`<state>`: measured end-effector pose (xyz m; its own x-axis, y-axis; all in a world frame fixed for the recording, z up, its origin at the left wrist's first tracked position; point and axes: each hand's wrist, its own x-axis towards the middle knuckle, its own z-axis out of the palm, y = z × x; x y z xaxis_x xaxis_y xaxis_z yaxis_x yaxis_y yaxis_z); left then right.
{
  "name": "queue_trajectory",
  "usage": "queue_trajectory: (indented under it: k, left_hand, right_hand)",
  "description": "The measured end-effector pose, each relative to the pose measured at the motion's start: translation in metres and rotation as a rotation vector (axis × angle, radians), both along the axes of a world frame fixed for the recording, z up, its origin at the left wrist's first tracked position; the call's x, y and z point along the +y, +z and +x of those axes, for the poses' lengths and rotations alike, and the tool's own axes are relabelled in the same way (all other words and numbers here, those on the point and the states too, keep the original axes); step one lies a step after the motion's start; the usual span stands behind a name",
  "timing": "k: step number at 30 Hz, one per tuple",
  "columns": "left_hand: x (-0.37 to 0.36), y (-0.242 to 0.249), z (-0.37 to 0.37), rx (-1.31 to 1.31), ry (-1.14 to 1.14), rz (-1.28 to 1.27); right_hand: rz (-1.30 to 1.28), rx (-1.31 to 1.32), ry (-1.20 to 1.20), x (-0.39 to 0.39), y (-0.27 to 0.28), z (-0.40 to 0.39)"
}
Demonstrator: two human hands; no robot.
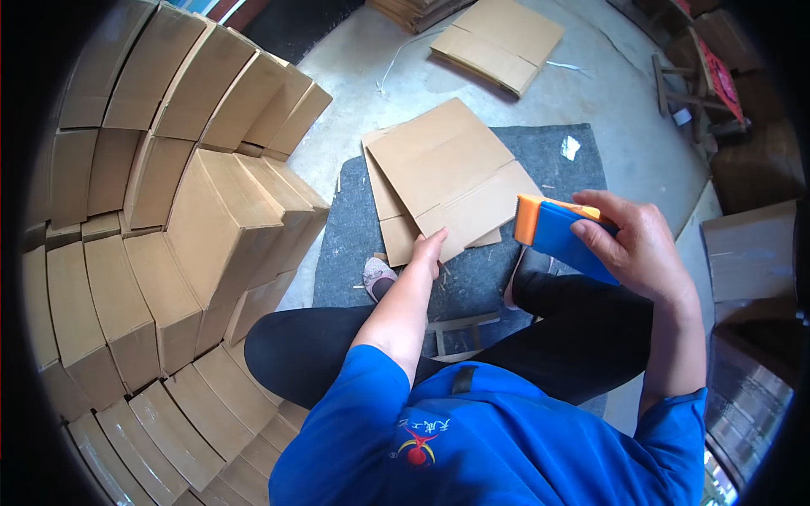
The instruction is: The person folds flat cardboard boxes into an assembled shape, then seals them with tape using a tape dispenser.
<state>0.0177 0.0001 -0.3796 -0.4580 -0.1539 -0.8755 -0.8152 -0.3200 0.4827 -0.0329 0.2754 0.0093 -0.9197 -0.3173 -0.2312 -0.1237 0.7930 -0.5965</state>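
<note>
A concrete floor [607,93] carries a grey mat [548,156]. The right hand [641,244] has its fingers [595,238] wrapped around a blue tape dispenser [564,232], orange end pointing left, long axis roughly level. The left hand [429,251] presses fingertips on 1 flattened carton [447,173] on the mat (more flats [498,42] lie beyond). Assembled boxes [169,219] wall the left. Shirt logo [419,443] unreadable.

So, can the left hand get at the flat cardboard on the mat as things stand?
Probably yes: the left hand already touches the near edge of the flattened cardboard on the grey mat, with nothing between them.
</note>
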Motion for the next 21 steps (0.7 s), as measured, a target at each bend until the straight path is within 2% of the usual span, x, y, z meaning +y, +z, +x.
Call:
queue_trajectory:
  k: [3, 4, 5, 7, 8, 10, 14, 16, 21]
  left_hand:
    - [-0.001, 0.069, -0.026, 0.362, 0.064, -0.035]
    - [0.001, 0.1, -0.031, 0.419, -0.038, -0.132]
    - [0.001, 0.123, -0.031, 0.433, -0.044, -0.132]
    - [0.005, 0.164, -0.019, 0.683, -0.412, -0.455]
    - [0.009, 0.191, -0.007, 0.705, -0.585, -0.618]
    - [0.025, 0.233, 0.028, 0.722, -0.683, -0.671]
    - [0.042, 0.242, 0.082, 0.684, -0.806, -0.629]
    - [0.05, 0.235, 0.097, 0.695, -0.831, -0.662]
    - [0.054, 0.233, 0.082, 0.658, -0.837, -0.648]
  right_hand:
    - [0.062, -0.043, -0.029, -0.008, 0.004, -0.006]
    - [0.092, -0.013, -0.003, -0.009, -0.002, -0.007]
    - [0.123, 0.017, 0.021, -0.011, -0.008, -0.007]
    - [0.217, 0.051, 0.081, -0.019, -0.019, -0.01]
    - [0.286, 0.092, 0.137, -0.023, -0.031, -0.014]
    - [0.447, -0.005, 0.234, -0.04, -0.033, -0.021]
    - [0.566, -0.115, 0.363, -0.073, -0.051, -0.03]
    - [0.534, -0.171, 0.325, -0.086, -0.068, -0.032]
    - [0.53, -0.28, 0.272, -0.097, -0.101, -0.032]
